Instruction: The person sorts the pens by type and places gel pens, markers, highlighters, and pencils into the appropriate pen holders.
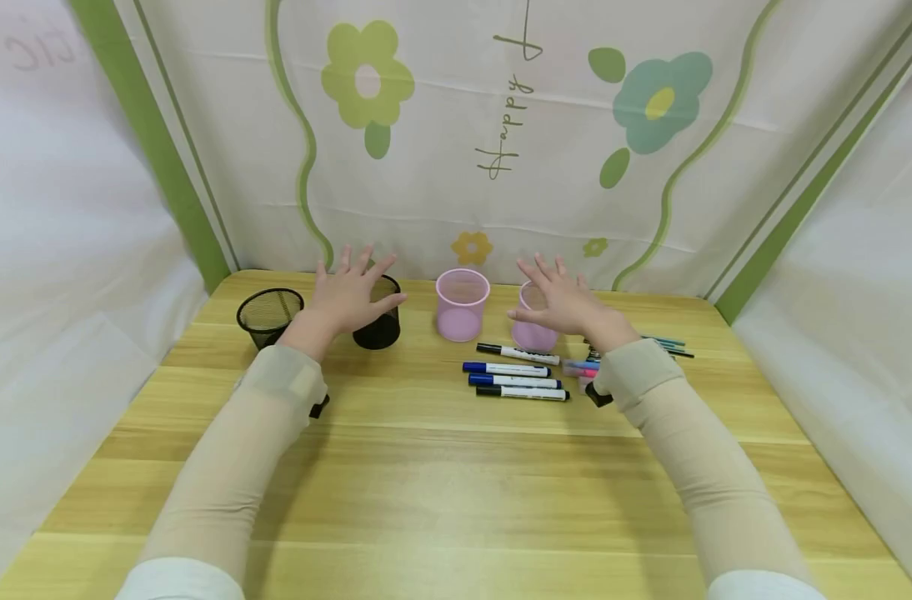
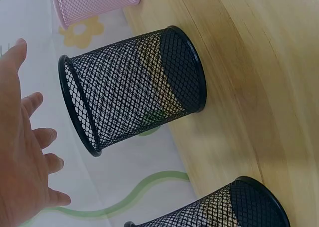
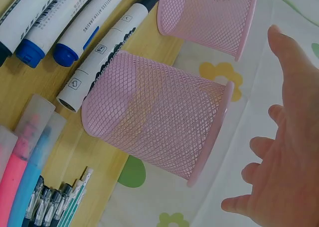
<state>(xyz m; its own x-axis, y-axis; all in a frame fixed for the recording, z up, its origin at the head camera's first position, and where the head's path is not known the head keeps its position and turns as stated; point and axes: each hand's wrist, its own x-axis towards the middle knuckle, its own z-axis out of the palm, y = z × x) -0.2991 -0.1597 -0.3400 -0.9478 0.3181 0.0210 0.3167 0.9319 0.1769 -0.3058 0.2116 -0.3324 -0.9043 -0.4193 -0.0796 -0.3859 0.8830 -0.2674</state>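
Observation:
My left hand (image 1: 347,300) is spread above a black mesh pen cup (image 2: 132,90), fingers apart and nothing held. To its left stands a second black mesh cup (image 1: 270,312), partly behind that wrist. My right hand (image 1: 564,300) hovers, fingers spread, over a pink mesh pen cup (image 3: 157,114) near the back of the table. Another pink mesh cup (image 1: 459,308) stands between the two hands. In front of the pink cups lie several whiteboard markers (image 1: 512,379) with blue or black caps. The right wrist partly covers some highlighters (image 3: 20,172) in the head view.
Pens (image 3: 47,207) and thin pencils (image 1: 669,343) lie at the right, beyond the right sleeve. A printed curtain (image 1: 441,192) hangs right behind the wooden table (image 1: 426,500), with white cloth at both sides.

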